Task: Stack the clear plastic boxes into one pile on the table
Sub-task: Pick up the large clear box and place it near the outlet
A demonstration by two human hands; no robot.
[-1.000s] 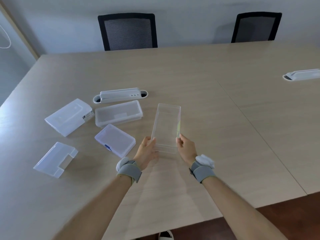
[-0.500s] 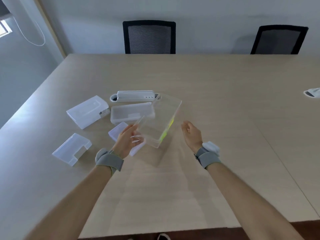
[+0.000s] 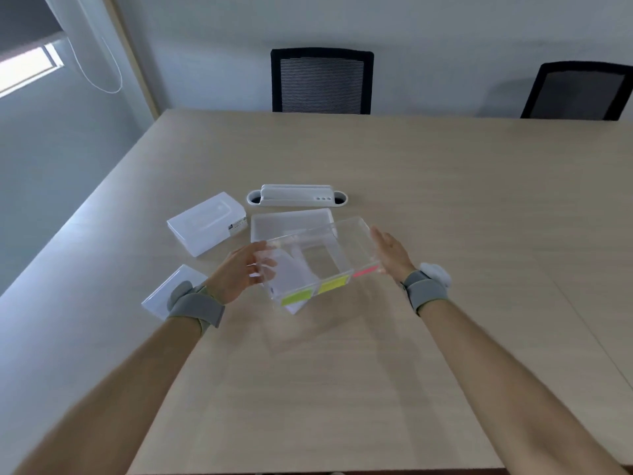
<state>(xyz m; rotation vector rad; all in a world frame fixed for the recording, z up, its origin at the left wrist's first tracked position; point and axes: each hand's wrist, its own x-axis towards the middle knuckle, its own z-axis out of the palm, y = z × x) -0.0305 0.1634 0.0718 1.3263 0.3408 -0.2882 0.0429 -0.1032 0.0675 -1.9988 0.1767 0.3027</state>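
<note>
In the head view I hold the long clear box (image 3: pixel 325 258) lifted and tilted over the middle of the table (image 3: pixel 445 200), its transparent walls showing yellow-green and pink labels on the near side, with the small frosted box (image 3: pixel 291 275) seen through it below. My left hand (image 3: pixel 239 274) curls its fingers around the box's left end, and my right hand (image 3: pixel 390 252) lies flat with fingers together against the right end. Toward the table's left edge lie the frosted lidded box (image 3: pixel 205 222), the flat frosted box (image 3: pixel 291 221) and the notched frosted box (image 3: pixel 168 293).
</note>
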